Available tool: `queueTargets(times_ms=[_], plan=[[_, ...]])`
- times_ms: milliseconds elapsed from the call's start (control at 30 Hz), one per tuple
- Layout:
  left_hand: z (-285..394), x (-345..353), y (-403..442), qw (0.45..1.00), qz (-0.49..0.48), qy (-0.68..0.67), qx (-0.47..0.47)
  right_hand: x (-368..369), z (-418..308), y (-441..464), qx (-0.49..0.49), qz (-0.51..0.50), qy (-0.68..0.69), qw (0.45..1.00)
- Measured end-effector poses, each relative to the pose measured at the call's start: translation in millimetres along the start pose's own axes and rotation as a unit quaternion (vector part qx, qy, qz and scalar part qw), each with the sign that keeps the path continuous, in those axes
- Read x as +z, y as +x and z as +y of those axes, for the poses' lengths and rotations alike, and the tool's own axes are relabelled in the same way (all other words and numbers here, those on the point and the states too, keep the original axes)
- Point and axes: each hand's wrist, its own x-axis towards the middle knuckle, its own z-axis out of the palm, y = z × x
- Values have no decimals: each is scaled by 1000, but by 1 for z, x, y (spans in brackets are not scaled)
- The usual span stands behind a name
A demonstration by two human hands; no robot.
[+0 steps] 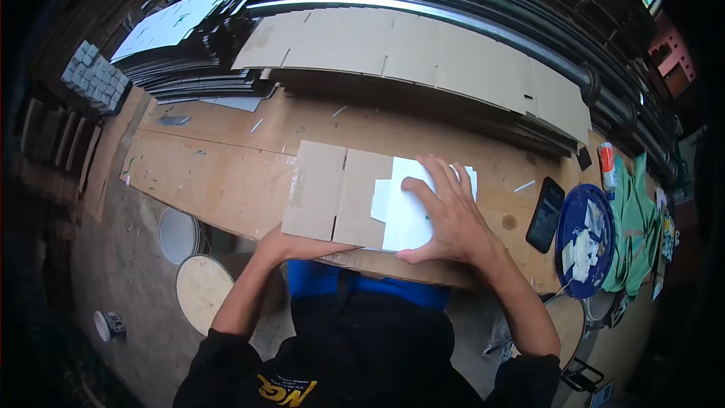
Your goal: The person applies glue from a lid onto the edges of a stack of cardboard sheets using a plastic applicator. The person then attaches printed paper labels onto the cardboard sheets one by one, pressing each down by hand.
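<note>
A brown cardboard blank (317,189) with slots lies at the near edge of the workbench, just in front of my body. On its right part rests a white folded cardboard piece (404,211) with a tab sticking out to the left. My right hand (453,211) spans the white piece, thumb at its near edge and fingers curled over toward its far edge. Beneath the brown cardboard reaches my left hand (291,245); only the wrist area shows, and its fingers are hidden.
Stacked brown cardboard (430,49) lines the back, with a white-topped stack (177,19) at left. A phone (545,214), a blue lid (566,257) holding white paste and a green bag (633,219) lie right. Round stools (202,291) stand below. Small white strips dot the workbench (211,181).
</note>
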Motion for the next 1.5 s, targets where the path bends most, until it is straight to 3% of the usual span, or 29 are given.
queueTargets(times_ms=[67,100,167,200,233,300,400,500,633,1367,1467,1500], plan=[[4,-16,-10,976,-98,-146,-127,0,2,0,-19,0,6,1000],[-2,-19,-16,977,-101,-145,-123,0,4,-1,-15,3,4,1000],[-15,-17,-32,974,-1,-220,-48,1,6,-1,-35,9,11,999],[-13,-16,-33,978,76,-192,5,0,5,-1,-36,8,12,999],[-4,-20,-31,978,75,-194,3,0,5,-1,-36,6,13,999],[20,-35,-16,985,93,42,139,2,6,0,-39,14,9,999],[33,-40,20,983,28,126,131,2,6,-1,-37,15,10,999],[32,-44,38,987,-50,105,108,1,7,-2,-37,15,18,999],[36,-45,36,965,-53,231,112,3,9,-4,-39,35,23,998],[24,-29,36,965,11,227,132,0,2,-5,-20,21,6,1000],[27,-30,35,970,2,212,115,-12,2,-4,-33,60,5,998],[27,-30,35,970,5,212,116,-17,9,-2,-6,163,20,986]])
